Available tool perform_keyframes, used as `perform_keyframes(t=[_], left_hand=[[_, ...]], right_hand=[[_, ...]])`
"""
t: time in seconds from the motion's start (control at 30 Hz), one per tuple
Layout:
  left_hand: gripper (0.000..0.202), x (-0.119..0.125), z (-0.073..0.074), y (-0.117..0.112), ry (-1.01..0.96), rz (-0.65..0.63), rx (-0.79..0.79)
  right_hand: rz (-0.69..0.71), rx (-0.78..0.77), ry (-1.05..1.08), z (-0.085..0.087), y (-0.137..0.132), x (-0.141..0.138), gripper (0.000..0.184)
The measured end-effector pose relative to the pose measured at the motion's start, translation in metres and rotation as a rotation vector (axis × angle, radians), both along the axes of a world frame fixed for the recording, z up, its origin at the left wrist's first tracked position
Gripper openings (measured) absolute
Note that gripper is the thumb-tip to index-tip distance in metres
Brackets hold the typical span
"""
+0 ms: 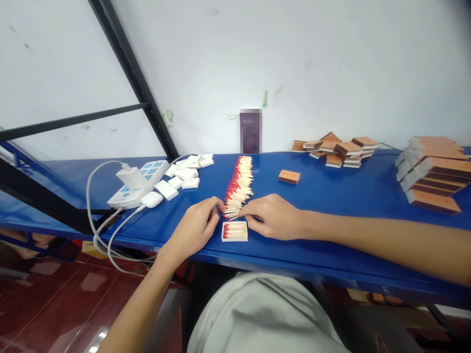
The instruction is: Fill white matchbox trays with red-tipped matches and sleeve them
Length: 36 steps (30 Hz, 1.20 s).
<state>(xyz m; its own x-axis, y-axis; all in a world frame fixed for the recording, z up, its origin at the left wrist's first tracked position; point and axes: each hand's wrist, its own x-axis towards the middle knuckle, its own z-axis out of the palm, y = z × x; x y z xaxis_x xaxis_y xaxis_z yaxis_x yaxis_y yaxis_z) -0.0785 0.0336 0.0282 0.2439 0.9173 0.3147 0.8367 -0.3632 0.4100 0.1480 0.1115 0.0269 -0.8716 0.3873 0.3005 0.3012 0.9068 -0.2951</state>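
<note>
A long row of red-tipped matches (pixel 240 184) lies on the blue table (pixel 331 206), running away from me. At its near end my left hand (pixel 196 226) and my right hand (pixel 274 215) pinch a small bundle of matches from either side, fingers closed. Just in front of them sits an open white matchbox tray (pixel 234 231) holding several matches with red heads to the left.
Empty white trays (pixel 186 174) lie at the back left beside a white power strip (pixel 138 184) with a plug, a charger and cables. One orange matchbox sleeve (pixel 289 176) lies alone. Sleeve piles (pixel 336 147) and stacked boxes (pixel 430 174) sit at the right.
</note>
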Motion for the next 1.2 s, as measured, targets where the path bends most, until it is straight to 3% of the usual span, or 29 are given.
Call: perform_keyframes(t=[0.23, 0.5, 0.7, 0.97, 1.2], left_hand=[[0.033, -0.0022, -0.0017, -0.0005, 0.038, -0.028, 0.013], [0.031, -0.0002, -0.0012, 0.0004, 0.036, -0.015, 0.026], [0.027, 0.0008, -0.0012, -0.0001, 0.071, 0.060, 0.084], [0.032, -0.0017, -0.0029, -0.0002, 0.047, -0.017, 0.064], [0.033, -0.0012, -0.0027, -0.0001, 0.063, 0.007, 0.084]], right_hand=[[0.054, -0.024, -0.030, 0.0041, -0.0006, -0.0005, 0.031], [-0.185, 0.052, -0.035, 0.0058, -0.0054, -0.0019, 0.030], [-0.296, 0.084, -0.065, 0.0066, -0.0068, -0.0037, 0.017], [-0.239, 0.070, -0.080, 0.0055, -0.0054, -0.0038, 0.020], [-0.233, 0.071, -0.084, 0.0055, -0.0061, -0.0030, 0.021]])
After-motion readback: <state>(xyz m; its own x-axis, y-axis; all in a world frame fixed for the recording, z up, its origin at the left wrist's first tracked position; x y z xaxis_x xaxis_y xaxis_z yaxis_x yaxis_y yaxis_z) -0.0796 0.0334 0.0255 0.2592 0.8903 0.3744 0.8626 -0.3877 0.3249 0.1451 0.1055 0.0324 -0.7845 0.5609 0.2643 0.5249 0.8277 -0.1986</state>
